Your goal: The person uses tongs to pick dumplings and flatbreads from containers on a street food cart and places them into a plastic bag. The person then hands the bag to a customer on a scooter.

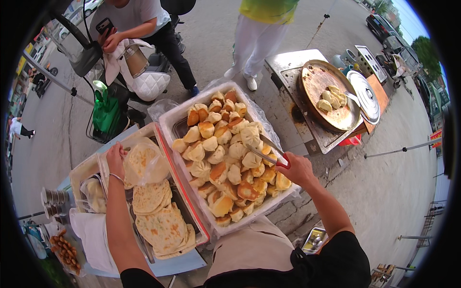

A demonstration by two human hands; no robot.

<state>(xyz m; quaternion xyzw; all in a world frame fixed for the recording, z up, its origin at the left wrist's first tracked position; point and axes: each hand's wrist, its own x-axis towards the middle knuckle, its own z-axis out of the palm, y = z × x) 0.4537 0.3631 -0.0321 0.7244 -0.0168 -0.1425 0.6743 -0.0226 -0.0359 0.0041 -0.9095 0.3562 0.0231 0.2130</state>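
My right hand (pixel 298 170) grips metal tongs (pixel 267 155) by their red handles. The tong tips reach to a pleated steamed-style bun (pixel 250 136) on top of the pile. Many pan-fried buns with browned bottoms (pixel 218 172) fill a white foam box (pixel 230 228) lined with clear plastic. At the left, my left hand (pixel 116 158) holds the edge of a clear plastic bag (pixel 153 160), which lies over round flatbreads (pixel 141 155). Below that bag, more browned flatbreads (pixel 164 225) are stacked in a second foam box (pixel 198 240) with a red edge.
A large round pan (pixel 306 84) with several buns (pixel 333 98) stands on a metal stove (pixel 288 68), a lid (pixel 363 95) beside it. One person (pixel 133 21) with a phone stands behind a scooter; another (pixel 257 43) stands beyond the boxes. A white cloth (pixel 92 235) lies left.
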